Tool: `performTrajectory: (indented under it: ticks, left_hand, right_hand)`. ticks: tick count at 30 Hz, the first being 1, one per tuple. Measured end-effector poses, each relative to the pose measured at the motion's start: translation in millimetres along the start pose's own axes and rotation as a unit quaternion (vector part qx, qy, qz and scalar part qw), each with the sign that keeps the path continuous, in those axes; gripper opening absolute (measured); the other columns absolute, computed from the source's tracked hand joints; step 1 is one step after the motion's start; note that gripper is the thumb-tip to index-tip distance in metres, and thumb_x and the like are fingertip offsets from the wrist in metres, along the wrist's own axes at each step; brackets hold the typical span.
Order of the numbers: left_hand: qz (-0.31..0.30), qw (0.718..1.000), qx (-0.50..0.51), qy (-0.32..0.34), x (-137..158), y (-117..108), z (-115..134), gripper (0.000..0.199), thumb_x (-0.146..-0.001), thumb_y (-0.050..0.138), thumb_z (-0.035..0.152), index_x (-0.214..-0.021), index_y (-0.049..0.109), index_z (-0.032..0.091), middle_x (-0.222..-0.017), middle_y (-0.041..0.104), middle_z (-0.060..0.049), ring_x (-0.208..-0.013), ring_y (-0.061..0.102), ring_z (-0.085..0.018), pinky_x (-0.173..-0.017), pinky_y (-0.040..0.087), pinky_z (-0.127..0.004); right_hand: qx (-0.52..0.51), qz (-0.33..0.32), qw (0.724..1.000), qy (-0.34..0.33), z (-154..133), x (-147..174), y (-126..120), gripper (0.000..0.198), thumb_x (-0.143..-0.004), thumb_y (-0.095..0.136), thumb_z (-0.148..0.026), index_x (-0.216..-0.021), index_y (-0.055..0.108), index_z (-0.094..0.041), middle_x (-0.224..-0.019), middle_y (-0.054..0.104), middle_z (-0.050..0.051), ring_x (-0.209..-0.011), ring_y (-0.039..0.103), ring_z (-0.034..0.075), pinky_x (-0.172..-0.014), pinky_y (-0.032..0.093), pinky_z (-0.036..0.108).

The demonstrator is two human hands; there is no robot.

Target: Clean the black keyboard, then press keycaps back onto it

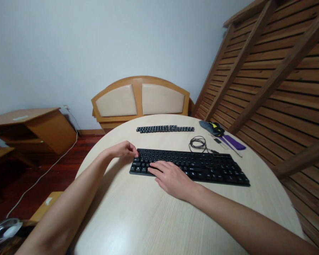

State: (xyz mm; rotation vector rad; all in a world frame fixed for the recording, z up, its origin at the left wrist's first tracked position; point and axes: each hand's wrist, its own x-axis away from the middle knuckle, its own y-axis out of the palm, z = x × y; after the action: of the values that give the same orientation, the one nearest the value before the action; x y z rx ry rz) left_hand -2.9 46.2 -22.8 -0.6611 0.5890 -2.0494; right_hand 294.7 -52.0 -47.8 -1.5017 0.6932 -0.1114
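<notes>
A black keyboard (pixel 199 177) lies in front of me on the round table. Its lower left keys carry caps, while the upper rows show small bare key posts. My left hand (pixel 125 150) is at the keyboard's upper left corner, fingers bent and pressed together; whatever is between the fingertips is hidden. Across the left-middle keys rests my right hand (pixel 170 177), its fingers stretched out and covering part of the keys. Behind the keyboard, loose black keycaps (pixel 159 129) are lined up in rows.
A coiled black cable (pixel 198 142) sits behind the keyboard. To its right are a grey, black and yellow glove-like bundle (pixel 212 128), a purple cloth (pixel 234 142) and thin tools. Beyond the pale table (pixel 138 216) stand a headboard (pixel 139 80) and a slatted wooden panel (pixel 276 71).
</notes>
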Motion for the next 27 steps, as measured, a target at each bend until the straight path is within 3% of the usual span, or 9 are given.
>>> performTrajectory:
  ticks: [5, 10, 14, 19, 27]
  left_hand:
    - [0.017, 0.999, -0.035, 0.028, 1.0, 2.6, -0.3, 0.038, -0.073, 0.071, 0.052, -0.083, 0.077, 0.016, -0.077, 0.074, -0.003, -0.071, 0.063, -0.017, -0.068, 0.049, -0.026]
    - [0.142, 0.980, -0.135, 0.043, -18.6, -7.3, -5.2, 0.047, -0.085, 0.054, 0.057, -0.095, 0.075, 0.016, -0.090, 0.075, -0.006, -0.081, 0.066, -0.020, -0.073, 0.051, -0.028]
    - [0.229, 0.953, -0.199, 0.013, -46.6, -20.3, -14.1, 0.041, -0.087, 0.057, 0.049, -0.105, 0.071, 0.015, -0.099, 0.074, -0.009, -0.083, 0.066, -0.022, -0.074, 0.050, -0.029]
    - [0.293, 0.918, -0.265, -0.030, -76.8, -22.4, -22.0, 0.038, -0.089, 0.059, 0.035, -0.124, 0.064, 0.021, -0.107, 0.072, -0.006, -0.087, 0.067, -0.021, -0.076, 0.049, -0.027]
    - [0.343, 0.883, -0.305, -0.096, -103.2, -11.5, -21.4, 0.036, -0.092, 0.056, 0.033, -0.127, 0.063, 0.029, -0.114, 0.069, -0.007, -0.100, 0.066, -0.026, -0.082, 0.050, -0.031]
  right_hand:
    - [-0.005, -0.002, 1.000, 0.001, -0.2, 0.3, -0.6, 0.041, -0.095, 0.055, -0.018, -0.136, 0.055, -0.017, -0.142, 0.057, 0.011, -0.131, 0.048, 0.026, -0.105, 0.043, 0.045]
    - [-0.009, -0.005, 1.000, 0.002, -0.8, -0.4, -2.8, 0.043, -0.094, 0.056, -0.017, -0.136, 0.055, -0.017, -0.141, 0.057, 0.011, -0.130, 0.049, 0.025, -0.105, 0.043, 0.044]
    - [-0.007, -0.008, 1.000, 0.002, -1.1, -0.8, -3.2, 0.043, -0.093, 0.055, -0.016, -0.136, 0.055, -0.015, -0.142, 0.056, 0.011, -0.130, 0.049, 0.026, -0.105, 0.044, 0.044]
    - [-0.012, -0.004, 1.000, 0.004, -1.2, 0.1, -2.7, 0.042, -0.094, 0.055, -0.016, -0.136, 0.055, -0.016, -0.141, 0.057, 0.011, -0.130, 0.049, 0.026, -0.105, 0.044, 0.044]
    - [-0.017, -0.009, 1.000, 0.012, -1.9, 0.4, -4.5, 0.041, -0.095, 0.056, -0.019, -0.136, 0.055, -0.017, -0.142, 0.057, 0.010, -0.131, 0.048, 0.025, -0.107, 0.043, 0.043]
